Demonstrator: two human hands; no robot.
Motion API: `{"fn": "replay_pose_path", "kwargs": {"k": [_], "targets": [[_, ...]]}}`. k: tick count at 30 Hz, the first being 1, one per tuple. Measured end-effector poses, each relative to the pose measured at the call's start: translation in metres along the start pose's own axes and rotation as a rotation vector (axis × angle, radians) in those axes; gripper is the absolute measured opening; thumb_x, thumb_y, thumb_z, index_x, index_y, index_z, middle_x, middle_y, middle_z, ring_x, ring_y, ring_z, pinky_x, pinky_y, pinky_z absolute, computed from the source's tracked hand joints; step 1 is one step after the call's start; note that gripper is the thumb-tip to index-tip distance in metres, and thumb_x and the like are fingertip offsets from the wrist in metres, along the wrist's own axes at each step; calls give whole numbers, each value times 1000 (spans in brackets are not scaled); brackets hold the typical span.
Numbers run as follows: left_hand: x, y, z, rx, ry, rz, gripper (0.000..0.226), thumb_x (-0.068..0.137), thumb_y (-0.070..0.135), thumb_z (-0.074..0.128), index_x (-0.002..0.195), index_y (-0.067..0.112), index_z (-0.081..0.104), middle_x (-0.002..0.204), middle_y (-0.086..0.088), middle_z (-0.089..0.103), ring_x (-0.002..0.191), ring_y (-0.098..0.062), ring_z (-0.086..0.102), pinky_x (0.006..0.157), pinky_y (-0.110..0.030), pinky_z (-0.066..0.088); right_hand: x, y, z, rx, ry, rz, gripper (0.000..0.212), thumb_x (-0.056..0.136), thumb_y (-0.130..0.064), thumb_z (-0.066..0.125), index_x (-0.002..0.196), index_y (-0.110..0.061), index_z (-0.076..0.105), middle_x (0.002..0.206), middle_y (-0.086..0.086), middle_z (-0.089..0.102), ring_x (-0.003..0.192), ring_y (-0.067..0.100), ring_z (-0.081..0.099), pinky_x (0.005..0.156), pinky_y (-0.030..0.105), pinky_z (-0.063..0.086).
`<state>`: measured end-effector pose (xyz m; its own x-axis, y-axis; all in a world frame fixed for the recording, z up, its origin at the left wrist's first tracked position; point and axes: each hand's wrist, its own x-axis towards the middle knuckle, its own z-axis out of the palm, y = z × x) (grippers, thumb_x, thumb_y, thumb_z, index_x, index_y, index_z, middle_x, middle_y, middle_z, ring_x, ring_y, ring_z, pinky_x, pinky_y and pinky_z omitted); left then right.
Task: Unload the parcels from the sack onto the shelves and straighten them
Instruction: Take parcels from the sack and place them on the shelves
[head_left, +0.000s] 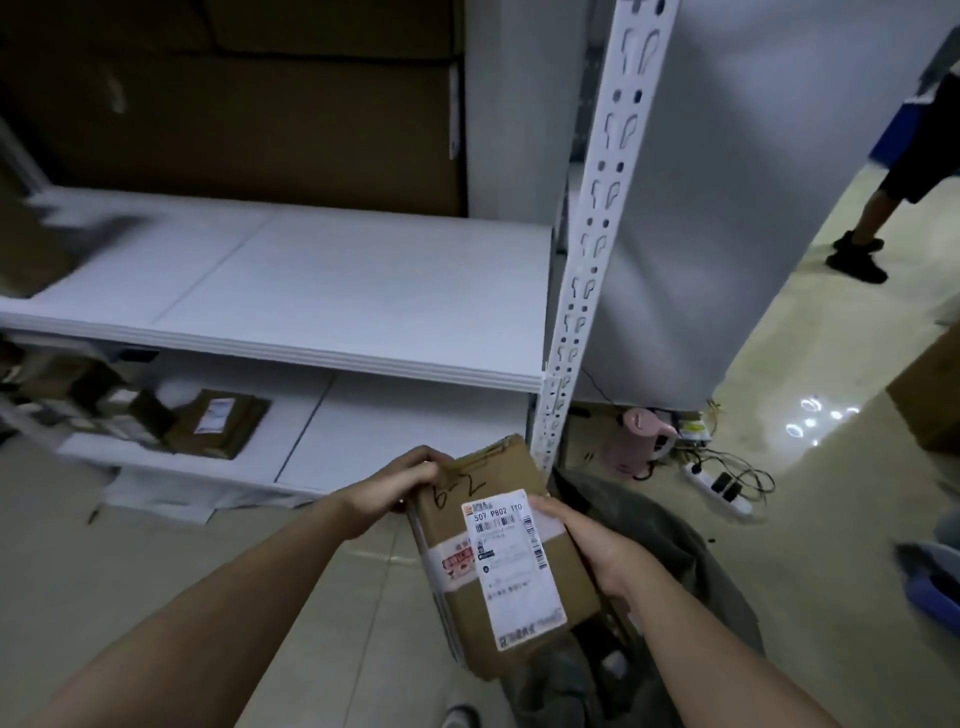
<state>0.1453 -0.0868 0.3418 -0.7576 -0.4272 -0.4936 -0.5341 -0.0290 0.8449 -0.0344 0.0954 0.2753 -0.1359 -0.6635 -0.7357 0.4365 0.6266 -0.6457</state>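
I hold a brown cardboard parcel with a white shipping label and "6-2" written on it, low in the middle of the view. My left hand grips its far left corner. My right hand grips its right edge, thumb on the label. The dark grey-green sack lies open on the floor right under the parcel. The white shelf unit stands ahead: its middle shelf is bare on the right, and the lower shelf carries several brown parcels at its left.
A perforated white upright post stands just beyond the parcel. A pink kettle, a power strip and cables lie on the floor to the right. Another person's legs are at the far right. A blurred box sits at the middle shelf's left.
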Motion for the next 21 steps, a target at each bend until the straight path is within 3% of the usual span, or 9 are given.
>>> {"fn": "replay_pose_path", "kwargs": {"k": [3, 6, 8, 13, 16, 18, 20, 21], "targets": [[-22, 1, -17, -52, 102, 37, 57, 66, 43, 53, 118, 18, 54, 106, -2, 56, 94, -13, 53, 80, -27, 41, 0, -15, 27, -49, -20, -58, 69, 63, -54, 74, 121, -19, 63, 106, 11, 73, 98, 28, 69, 84, 38, 54], [-39, -5, -37, -99, 295, 9, 79, 66, 52, 53, 139, 26, 35, 132, 1, 42, 118, -17, 42, 94, -34, 36, 8, -37, 57, -96, 3, -161, 76, 70, -49, 72, 137, -23, 47, 116, 9, 69, 108, 29, 64, 92, 41, 51], [-51, -13, -52, -192, 402, -52, 86, 67, 56, 54, 144, 30, 25, 137, 0, 36, 126, -21, 37, 98, -38, 35, 14, -51, 80, -126, 21, -249, 83, 69, -50, 72, 142, -29, 36, 116, 3, 67, 107, 24, 63, 89, 39, 51], [-75, -43, -95, -325, 427, -111, 46, 89, 48, 49, 131, 28, 42, 132, 1, 50, 119, -21, 51, 98, -41, 41, 38, -83, 137, -133, 9, -404, 81, 81, -42, 70, 146, -33, 24, 121, 0, 63, 111, 21, 60, 93, 40, 48], [-87, -53, -122, -318, 451, -99, 39, 92, 42, 50, 128, 29, 44, 117, 3, 59, 108, -17, 57, 102, -43, 42, 54, -96, 180, -140, -11, -466, 89, 78, -40, 73, 147, -35, 17, 123, -1, 61, 107, 16, 60, 88, 37, 48], [-97, -60, -147, -283, 473, -73, 32, 94, 35, 49, 126, 31, 41, 110, 5, 60, 104, -16, 56, 100, -41, 42, 63, -104, 214, -171, -27, -498, 103, 69, -45, 76, 149, -34, 13, 126, -2, 57, 109, 15, 58, 95, 38, 46], [-106, -68, -175, -222, 511, -57, 32, 95, 29, 49, 126, 32, 40, 112, 4, 60, 108, -19, 55, 96, -40, 42, 73, -111, 247, -230, -31, -532, 110, 61, -49, 77, 149, -31, 13, 131, -5, 50, 116, 15, 52, 104, 36, 39], [-112, -74, -194, -197, 527, -53, 35, 95, 27, 49, 128, 31, 42, 116, 1, 59, 111, -21, 54, 94, -40, 41, 79, -115, 267, -267, -34, -551, 108, 62, -47, 78, 149, -30, 16, 129, -8, 49, 114, 11, 51, 102, 31, 39]]}}
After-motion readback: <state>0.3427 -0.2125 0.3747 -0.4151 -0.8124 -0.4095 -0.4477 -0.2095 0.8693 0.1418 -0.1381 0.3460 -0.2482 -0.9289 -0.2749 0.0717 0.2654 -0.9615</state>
